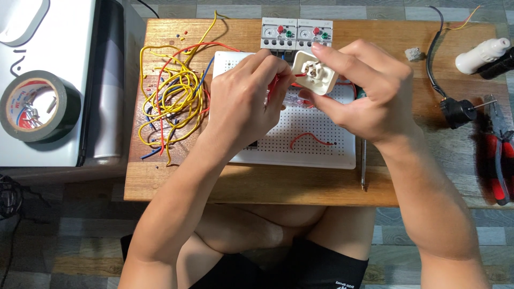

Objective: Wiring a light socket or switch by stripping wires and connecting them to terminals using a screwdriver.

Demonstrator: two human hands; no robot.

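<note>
My right hand [364, 91] grips a small cream-coloured electrical socket part [315, 71], its open back with metal terminals facing up. My left hand [246, 99] pinches a thin red wire [274, 85] and holds its end at the part's terminals. A clear-handled screwdriver [286, 99] lies under my fingers; which hand holds it I cannot tell. Both hands hover over a white perforated board [316, 144], which carries a short curved red wire [310, 138].
A tangle of yellow, red and blue wires [171, 91] lies left of the board on the small wooden table [257, 184]. Two grey relay units [296, 33] stand behind. Red-handled pliers [498, 155], a black plug with cable [455, 111] and a tape roll [37, 105] lie around.
</note>
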